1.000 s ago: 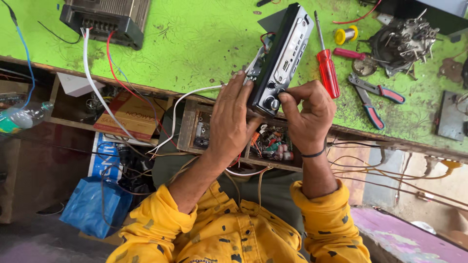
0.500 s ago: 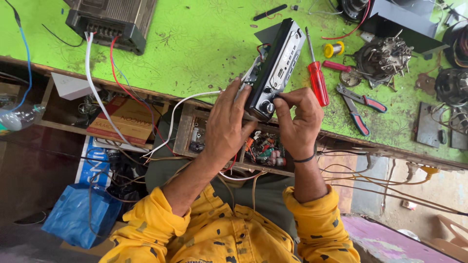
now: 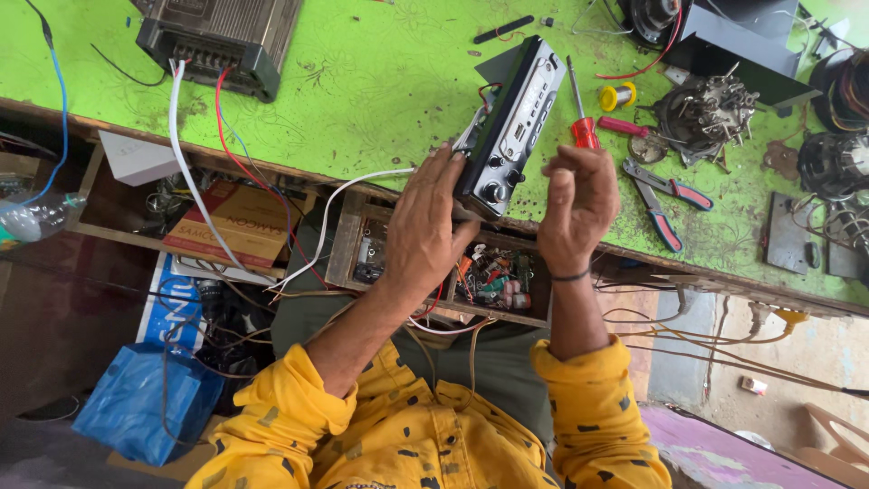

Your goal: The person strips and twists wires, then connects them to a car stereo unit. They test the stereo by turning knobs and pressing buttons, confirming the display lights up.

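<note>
Gripping the near end of a black car stereo unit (image 3: 511, 127), the left hand (image 3: 425, 226) had its fingers wrapped around the casing, which rested tilted on the front edge of a bright green table (image 3: 362, 81). The right hand (image 3: 579, 204) hovered just beside the unit's knobbed end, fingers loosely curled and closed on nothing, not quite touching it. A red-handled screwdriver (image 3: 579, 113) lay on the table just beyond that hand, right beside the stereo. Further from the stereo on that side lay pliers (image 3: 661, 195) with red and blue grips, a small yellow spool (image 3: 618, 96), and a grey metal part (image 3: 706, 109) bristling with pins. Well away from the stereo toward the other end of the table sat a dark metal power supply (image 3: 222, 36), from which white (image 3: 186, 163) and red (image 3: 237, 154) wires trailed over the edge. The painted table top was scuffed and stained. Below the stereo, an open wooden drawer (image 3: 425, 272) under the table edge held small mixed components, and beside it a shelf held an orange cardboard box (image 3: 235, 222). A blue bag (image 3: 149, 407) sat on the dim floor below that.
</note>
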Available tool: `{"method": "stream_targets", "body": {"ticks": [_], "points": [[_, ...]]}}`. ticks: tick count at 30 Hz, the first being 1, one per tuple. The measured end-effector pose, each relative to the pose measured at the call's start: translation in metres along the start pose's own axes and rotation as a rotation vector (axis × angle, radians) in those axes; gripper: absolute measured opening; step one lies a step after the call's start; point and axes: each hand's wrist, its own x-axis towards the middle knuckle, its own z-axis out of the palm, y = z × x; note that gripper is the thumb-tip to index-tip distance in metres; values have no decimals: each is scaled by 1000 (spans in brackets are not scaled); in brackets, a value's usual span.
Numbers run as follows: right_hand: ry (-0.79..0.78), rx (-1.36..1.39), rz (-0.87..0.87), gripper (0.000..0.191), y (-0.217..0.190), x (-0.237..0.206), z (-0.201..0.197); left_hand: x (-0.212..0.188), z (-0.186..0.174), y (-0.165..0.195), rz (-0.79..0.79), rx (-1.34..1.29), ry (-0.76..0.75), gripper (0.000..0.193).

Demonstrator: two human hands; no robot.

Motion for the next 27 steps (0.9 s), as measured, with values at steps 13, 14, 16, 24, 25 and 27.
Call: {"method": "stream_targets", "body": {"ticks": [13, 14, 16, 24, 25, 27], "points": [[84, 25, -140, 70, -12, 26, 0, -1, 1, 0, -12, -20, 17, 99], [77, -81, -244, 66, -20, 23, -1, -2, 0, 0, -25, -21, 17, 98], [44, -254, -320, 53, -29, 19, 2, 0, -2, 0, -34, -22, 32, 97], [-37, -150, -47, 37, -29, 1, 23, 5, -10, 7, -57, -20, -7, 90], [-40, -144, -18, 33, -30, 0, 24, 5, -10, 7, -55, -24, -12, 89], [-43, -131, 37, 24, -31, -1, 25, 5, -10, 8, -61, -15, -19, 89]]}}
